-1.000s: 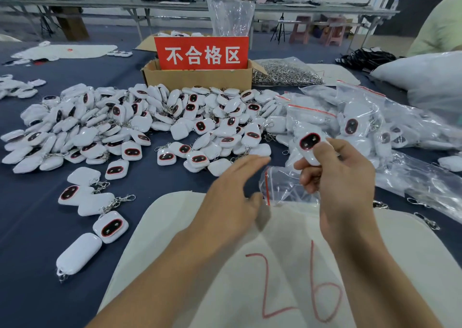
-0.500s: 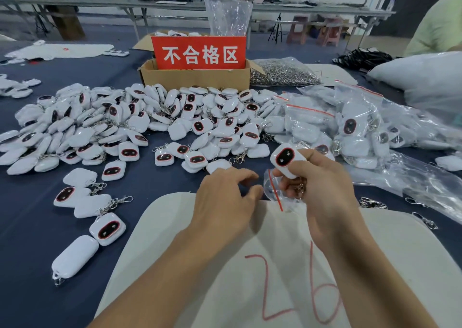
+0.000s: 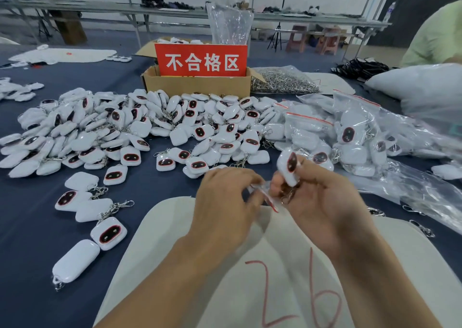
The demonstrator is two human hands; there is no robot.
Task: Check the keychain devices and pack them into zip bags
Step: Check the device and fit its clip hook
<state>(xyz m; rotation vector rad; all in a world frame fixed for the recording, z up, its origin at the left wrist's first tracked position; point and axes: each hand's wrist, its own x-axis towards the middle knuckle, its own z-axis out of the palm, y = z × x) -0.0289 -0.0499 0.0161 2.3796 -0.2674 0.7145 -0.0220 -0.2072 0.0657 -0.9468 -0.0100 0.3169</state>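
Shift since a second ago: keychain device (image 3: 288,167) brought down and inward from its raised spot at the right; hands drawn close together above the near cloth.
Right hand (image 3: 325,202): thumb and fingers pinching the device's lower end; device upright, slightly tilted, dark face turned left; metal clasp (image 3: 287,197) dangling against the palm.
Left hand (image 3: 225,202): fingers curled, tips nipping the edge of the zip bag (image 3: 261,190); exact contact hidden behind the knuckles.
Zip bag: crumpled clear film between the two hands, red seal strip showing below; blurred, so mouth open or closed cannot be told.
Device versus bag: just above the bag; touching or apart, unclear.
Unpacked pile (image 3: 125,132): white devices heaped across the blue table (image 3: 32,227), beyond the hands and to the left.
Packed bags (image 3: 350,132): heaped at right, far edge smeared and cut off by the frame.
Cardboard box (image 3: 197,86): behind the pile, red sign (image 3: 201,60) standing in it; contents mostly hidden.
White cloth (image 3: 287,290): under the forearms, red "26" visible between them.
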